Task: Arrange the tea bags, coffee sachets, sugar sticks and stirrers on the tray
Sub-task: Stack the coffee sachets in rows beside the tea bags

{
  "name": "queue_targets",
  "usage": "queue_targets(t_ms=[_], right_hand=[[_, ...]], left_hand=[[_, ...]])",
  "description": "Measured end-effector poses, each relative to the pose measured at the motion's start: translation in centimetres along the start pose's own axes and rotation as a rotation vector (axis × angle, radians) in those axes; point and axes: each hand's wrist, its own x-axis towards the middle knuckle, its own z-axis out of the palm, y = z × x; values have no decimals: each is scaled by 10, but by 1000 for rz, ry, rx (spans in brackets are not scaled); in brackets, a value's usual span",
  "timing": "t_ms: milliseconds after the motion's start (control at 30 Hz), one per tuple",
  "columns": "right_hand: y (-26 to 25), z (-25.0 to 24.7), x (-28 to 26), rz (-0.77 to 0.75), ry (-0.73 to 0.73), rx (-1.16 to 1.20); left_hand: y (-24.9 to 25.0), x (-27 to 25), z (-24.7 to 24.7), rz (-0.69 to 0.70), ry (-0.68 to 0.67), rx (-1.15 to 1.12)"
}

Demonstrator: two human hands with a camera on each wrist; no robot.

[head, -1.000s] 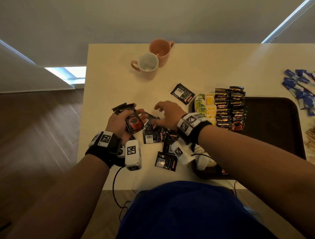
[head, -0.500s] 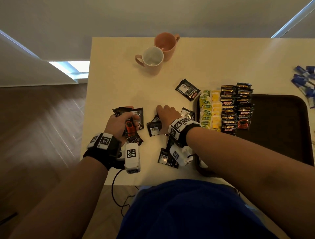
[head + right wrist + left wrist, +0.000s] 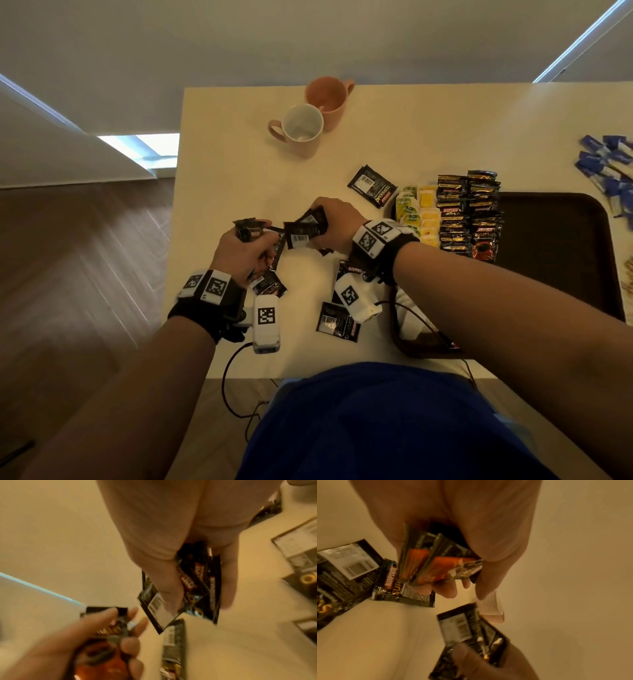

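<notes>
My left hand [image 3: 245, 248] grips a small stack of black coffee sachets [image 3: 436, 563] above the table's near left part. Just right of it, my right hand [image 3: 334, 222] pinches a few more black sachets [image 3: 193, 586] and holds them close to the left hand's stack. Loose sachets lie on the table: one [image 3: 371, 185] beyond the hands, one [image 3: 337, 322] near the front edge, others under my wrists. The dark brown tray [image 3: 555, 253] sits to the right, with yellow-green tea bags [image 3: 416, 214] and rows of coffee sachets [image 3: 469, 212] along its left side.
Two pink mugs [image 3: 310, 120] stand at the back of the cream table [image 3: 445, 137]. Blue sugar sticks [image 3: 609, 171] lie at the far right beyond the tray. Pale stirrers [image 3: 627, 281] show at the right edge. A cable [image 3: 229, 377] hangs off the front edge.
My right hand has picked sachets up off the table and lifted them toward the left hand. The left hand has kept its stack and turned slightly.
</notes>
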Motion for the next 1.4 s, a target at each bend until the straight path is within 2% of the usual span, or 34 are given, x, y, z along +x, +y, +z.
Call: queue_targets(t_ms=[133, 367, 533, 600, 700, 767, 833, 900, 967, 1067, 1133, 1267, 1400], right_hand=[[-9, -19, -18, -21, -114, 267], [0, -39, -45, 30, -238, 349], [14, -55, -66, 67, -231, 344], [21, -60, -75, 63, -161, 355], [33, -65, -87, 53, 88, 448], [42, -69, -96, 61, 195, 528], [52, -76, -105, 95, 217, 533], [60, -81, -115, 119, 178, 518], [65, -86, -125, 119, 118, 511], [67, -95, -140, 97, 10, 504], [69, -102, -149, 102, -51, 526], [79, -114, -159, 134, -130, 608], [85, -121, -162, 140, -141, 768]], left_hand=[[5, -4, 11, 83, -89, 198], [20, -17, 37, 188, -122, 281], [21, -23, 58, 261, -159, 336], [20, -26, 66, 246, -149, 330], [24, -35, 81, 214, -154, 282], [29, -39, 91, 288, -122, 333], [35, -43, 99, 449, -70, 444], [43, -52, 106, 609, -108, 554], [48, -61, 117, 693, -236, 692], [52, -70, 135, 651, -428, 844], [51, -72, 146, 617, -495, 873], [47, -78, 160, 655, -551, 841], [43, -77, 167, 681, -517, 764]])
